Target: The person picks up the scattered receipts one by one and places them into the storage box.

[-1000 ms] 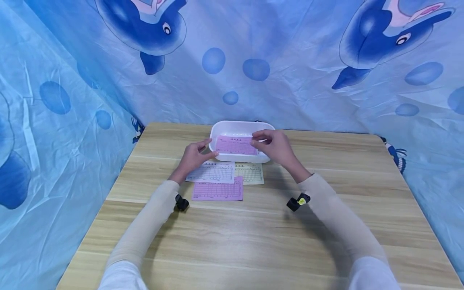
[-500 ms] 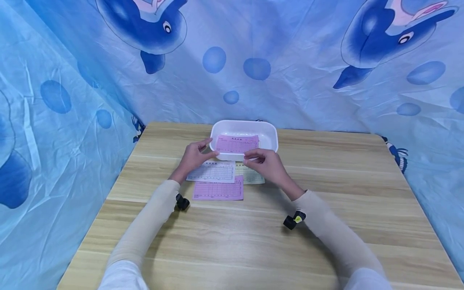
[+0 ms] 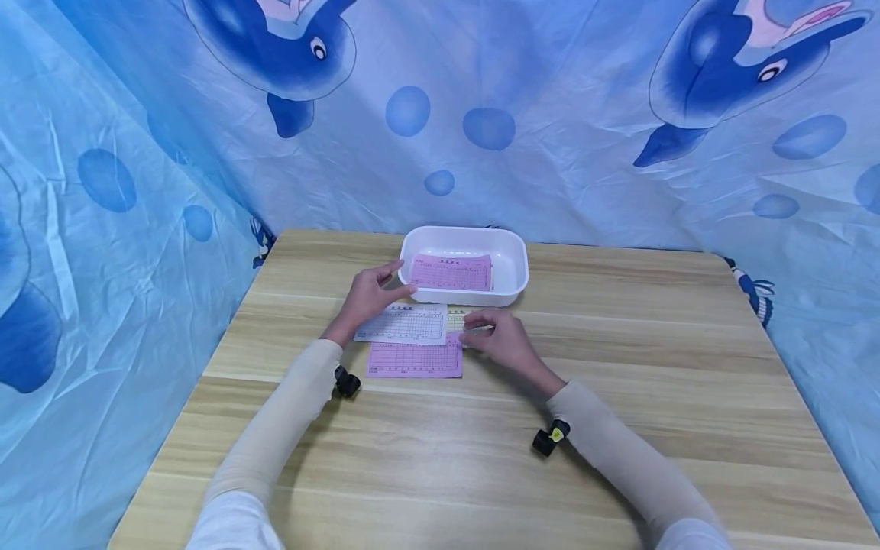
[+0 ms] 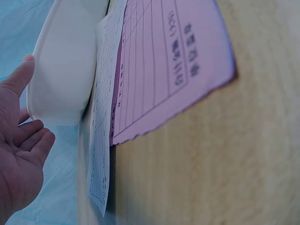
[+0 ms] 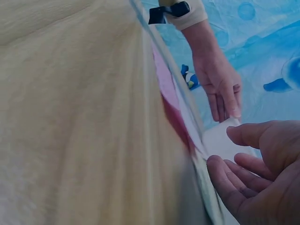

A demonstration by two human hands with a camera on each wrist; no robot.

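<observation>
A white plastic tub [image 3: 510,267] at the table's far side has a pink printed slip [image 3: 451,273] lying inside. My left hand [image 3: 367,298] holds the tub's left end, thumb at the front rim and fingers at the end wall. In front of the tub, paper slips overlap: a white one [image 3: 402,327], a yellow one [image 3: 455,319] mostly covered, and a second pink slip [image 3: 415,362] nearest me. My right hand [image 3: 505,340] hovers at the right side of these slips, its fingertips close by the yellow and pink ones. Thumb and fingers stand apart in the right wrist view, nothing between them.
The wooden table [image 3: 447,458] extends toward me and to both sides. Behind it hangs a blue curtain [image 3: 564,183] with dolphin prints, close to the tub's back rim. Each wrist wears a small black camera, such as the left one [image 3: 347,382].
My right hand has come from over the tub, down past its front rim, to the slips on the table. The left hand keeps its place at the tub.
</observation>
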